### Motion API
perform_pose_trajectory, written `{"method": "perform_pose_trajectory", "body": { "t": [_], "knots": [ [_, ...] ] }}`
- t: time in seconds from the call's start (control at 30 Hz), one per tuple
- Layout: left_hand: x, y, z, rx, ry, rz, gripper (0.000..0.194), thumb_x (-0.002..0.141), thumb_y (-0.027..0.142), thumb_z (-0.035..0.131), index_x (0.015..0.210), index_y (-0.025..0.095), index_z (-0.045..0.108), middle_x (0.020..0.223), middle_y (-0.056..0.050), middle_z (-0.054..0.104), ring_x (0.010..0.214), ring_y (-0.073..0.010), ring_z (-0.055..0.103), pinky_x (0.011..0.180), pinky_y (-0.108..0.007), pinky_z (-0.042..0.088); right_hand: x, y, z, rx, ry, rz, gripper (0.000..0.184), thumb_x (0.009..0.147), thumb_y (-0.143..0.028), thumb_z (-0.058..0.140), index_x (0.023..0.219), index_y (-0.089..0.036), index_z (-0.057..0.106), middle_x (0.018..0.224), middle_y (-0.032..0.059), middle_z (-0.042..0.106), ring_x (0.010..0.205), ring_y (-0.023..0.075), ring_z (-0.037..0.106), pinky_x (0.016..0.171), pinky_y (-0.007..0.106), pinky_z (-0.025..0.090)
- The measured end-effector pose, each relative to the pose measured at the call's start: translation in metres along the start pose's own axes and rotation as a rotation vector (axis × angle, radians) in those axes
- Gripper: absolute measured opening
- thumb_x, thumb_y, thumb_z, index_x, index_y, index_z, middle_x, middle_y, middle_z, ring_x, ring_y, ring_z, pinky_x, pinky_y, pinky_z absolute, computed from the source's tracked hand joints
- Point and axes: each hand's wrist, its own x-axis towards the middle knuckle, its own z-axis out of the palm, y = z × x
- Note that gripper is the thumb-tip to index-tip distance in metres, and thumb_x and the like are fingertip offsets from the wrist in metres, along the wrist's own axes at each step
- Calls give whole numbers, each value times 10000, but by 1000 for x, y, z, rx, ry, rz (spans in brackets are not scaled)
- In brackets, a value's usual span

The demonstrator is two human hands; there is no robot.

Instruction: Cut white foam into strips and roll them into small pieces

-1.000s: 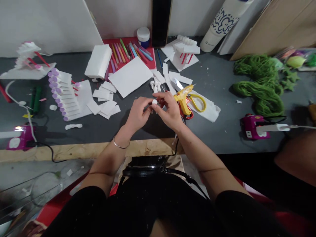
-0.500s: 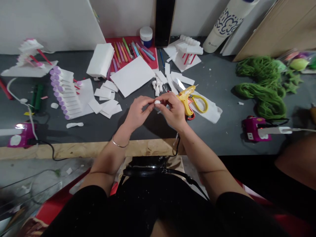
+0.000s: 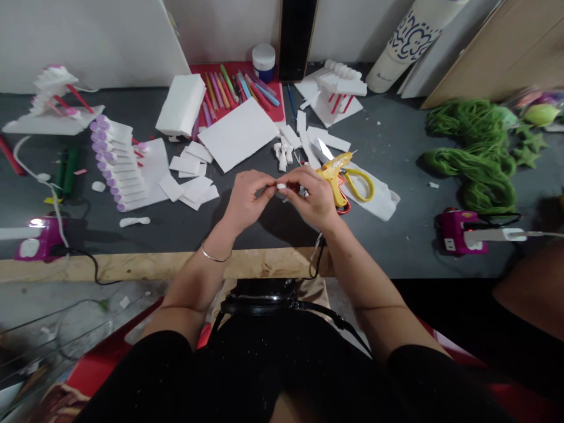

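Note:
A small white piece (image 3: 281, 186), perhaps foam, is pinched between the fingertips of both hands above the grey table. My left hand (image 3: 249, 198) closes on it from the left, thumb and fingers together. From the other side my right hand (image 3: 311, 198) grips it with thumb and index finger; the fingers hide much of it. Just right of my right hand lie a yellow glue gun (image 3: 335, 175) and yellow-handled scissors (image 3: 360, 184). Short white rolled pieces (image 3: 282, 151) sit beyond my hands. Cut white foam rectangles (image 3: 194, 191) lie left of my left hand.
White foam models with red sticks (image 3: 341, 88) stand at the back. A stepped foam piece with purple ends (image 3: 118, 170) is on the left. Markers (image 3: 220, 94), a lidded jar (image 3: 263, 61), a bottle (image 3: 409, 44), green yarn (image 3: 476, 153) and purple power adapters (image 3: 460, 232) surround the work area.
The white piece has turned between the fingertips and now shows less of itself. Both hands stay together; the whole view has shifted slightly.

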Motion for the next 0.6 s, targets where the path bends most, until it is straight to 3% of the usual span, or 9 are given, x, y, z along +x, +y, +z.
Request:
{"method": "perform_pose_trajectory", "body": {
  "t": [0.2,0.33,0.6],
  "knots": [
    [1,-1,7,-94,50,-8,442,1027,620,536,890,254,743,877,-33,798,851,-193,724,855,-371,544,-1,2,4,13,16,-2,148,981,-370,675,1043,-257,749,956,33,722,805,166,621,717,334,538],
    [1,-2,10,-156,110,-50,492,1006,672,547,926,239,766,932,-54,815,880,-195,740,861,-357,565,-2,4,9,71,56,58,246,911,-353,748,1128,-240,722,943,16,713,773,147,621,709,319,535],
    [-4,-7,16,-143,130,-40,392,1023,596,575,954,269,781,930,-44,815,901,-198,742,877,-385,573,-1,-2,8,8,87,80,83,946,-321,699,972,-258,748,849,1,725,740,155,634,711,336,543]
  ]
}}
